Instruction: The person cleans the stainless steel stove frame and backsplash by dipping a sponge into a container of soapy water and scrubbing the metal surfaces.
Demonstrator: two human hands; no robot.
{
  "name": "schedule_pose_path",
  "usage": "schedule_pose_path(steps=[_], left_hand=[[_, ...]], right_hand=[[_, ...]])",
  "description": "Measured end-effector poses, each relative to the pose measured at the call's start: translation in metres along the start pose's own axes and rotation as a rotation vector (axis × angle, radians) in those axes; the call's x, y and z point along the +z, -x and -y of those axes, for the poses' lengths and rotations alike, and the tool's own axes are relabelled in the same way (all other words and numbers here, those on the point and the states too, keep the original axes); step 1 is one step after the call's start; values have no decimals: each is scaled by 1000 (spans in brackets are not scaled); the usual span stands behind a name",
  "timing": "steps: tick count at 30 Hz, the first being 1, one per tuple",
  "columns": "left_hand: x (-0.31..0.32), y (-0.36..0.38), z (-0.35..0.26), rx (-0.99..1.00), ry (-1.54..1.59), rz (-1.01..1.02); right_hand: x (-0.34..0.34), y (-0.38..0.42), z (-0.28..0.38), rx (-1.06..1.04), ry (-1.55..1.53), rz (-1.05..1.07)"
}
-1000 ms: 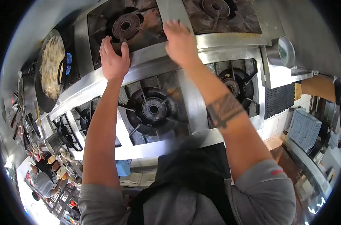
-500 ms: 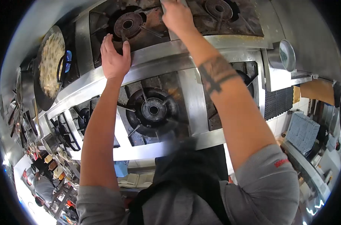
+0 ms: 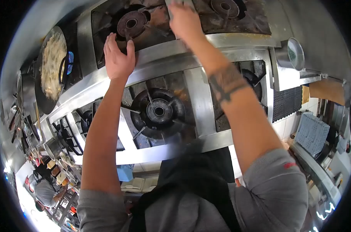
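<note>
Reaching farther between the rear burners, right hand apparently shifts work rearward, grip unreadable; left hand loosely spread, empty

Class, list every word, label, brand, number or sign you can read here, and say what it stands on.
None can be read.
Small red mark on the short grey fabric right sleeve: too blurred to read.
Dark banded tattoo on the right forearm: no readable lettering.
</note>
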State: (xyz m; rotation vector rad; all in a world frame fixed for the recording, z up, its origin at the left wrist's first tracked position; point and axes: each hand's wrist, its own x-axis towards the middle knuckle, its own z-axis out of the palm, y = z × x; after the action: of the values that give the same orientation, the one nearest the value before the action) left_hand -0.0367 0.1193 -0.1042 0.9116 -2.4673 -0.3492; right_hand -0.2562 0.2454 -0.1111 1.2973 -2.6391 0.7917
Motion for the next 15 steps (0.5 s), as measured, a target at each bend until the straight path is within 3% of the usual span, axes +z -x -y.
schedule_pose_path(steps=[1,3,6,8,11,15], left_hand=[[4,1,3,25,-16,-18],[5,-2,7,44,-41,-36],[4,1,5,39,-38,-41],[3,1,5,31,-17,-33],[4,2,8,44,-4,-20],[2,0,5,19,-25,-15]], right_hand=[[-2,29,1,3,10,-7],[7,73,1,-252,-27,-332],[9,34,-2,-119,-25,-203],[7,-30,-3,53,-84,80],[9,-32,7,115,-36,107],[-9,100,11,-129,-171,-198]])
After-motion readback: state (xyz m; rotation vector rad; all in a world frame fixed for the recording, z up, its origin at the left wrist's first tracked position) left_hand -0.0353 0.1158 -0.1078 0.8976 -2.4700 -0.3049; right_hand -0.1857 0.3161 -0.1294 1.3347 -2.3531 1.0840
